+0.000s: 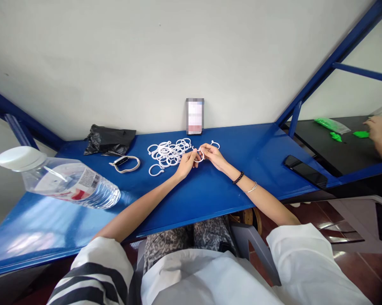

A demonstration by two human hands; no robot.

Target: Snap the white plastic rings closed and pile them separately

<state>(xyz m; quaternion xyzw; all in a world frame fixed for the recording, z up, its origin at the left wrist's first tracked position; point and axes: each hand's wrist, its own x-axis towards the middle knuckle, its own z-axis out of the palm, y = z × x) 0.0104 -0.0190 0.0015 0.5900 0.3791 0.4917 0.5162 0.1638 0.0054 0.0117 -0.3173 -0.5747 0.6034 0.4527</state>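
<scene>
Left hand (187,163) and right hand (211,155) meet over the far middle of the blue table (178,203). Both pinch one white ring (203,158), thumb and fingertips closed in narrow on it: left hand on its left side, right hand on its upper right. Ring is held just above the tabletop; exact finger contact too small to tell. Pile of white rings (168,153) just left of the left hand, overlapping, lying flat or tilted on each other. One loose ring (150,173) at the pile's near left edge, another ring (218,145) just beyond the right hand, partly hidden by it.

Upright phone (195,116) stands at the far edge against the pale wall (165,63), screen blurred. Far left: crumpled black plastic bag (110,140). Watch (126,164) with pale strap, on its side, between bag and left forearm. Near left: clear bottle (86,186), white cap, label, looks tilted in the wide view. Dark phone (305,171) flat at the table's right end, well apart from the hands. Right wrist has a black bead bracelet (238,177) and a silver bangle (251,187).

Far right, past the blue frame (294,118): black table (318,142), green pieces (336,136), clear bag with green content (330,124), another person's hand (379,128) near more green pieces.
</scene>
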